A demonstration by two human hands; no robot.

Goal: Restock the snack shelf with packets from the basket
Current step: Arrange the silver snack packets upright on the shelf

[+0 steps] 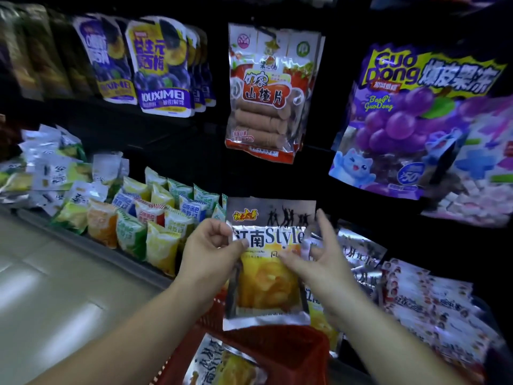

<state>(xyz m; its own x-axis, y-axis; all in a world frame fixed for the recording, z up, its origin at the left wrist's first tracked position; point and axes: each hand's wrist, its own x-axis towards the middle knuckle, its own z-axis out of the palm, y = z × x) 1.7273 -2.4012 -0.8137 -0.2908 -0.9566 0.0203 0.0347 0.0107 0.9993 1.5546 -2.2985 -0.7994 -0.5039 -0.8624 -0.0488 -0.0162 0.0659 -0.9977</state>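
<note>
I hold a silver snack packet [268,276] with a yellow window upright in front of the shelf. My left hand [211,254] pinches its left edge near the top. My right hand [319,257] holds its right side, thumb across the front and fingers behind the top edge. Below it sits the red basket [291,354], with another packet [222,365] of the same kind lying inside. More matching silver packets [358,251] hang or lean on the shelf just right of my hands.
Hanging above are a red hawthorn packet [263,93], purple plum packets [161,68] and a large purple jelly bag [410,120]. Small yellow, green and orange packets [144,218] fill the low shelf at left. White packets [433,304] lie at right. Tiled floor [55,287] lower left.
</note>
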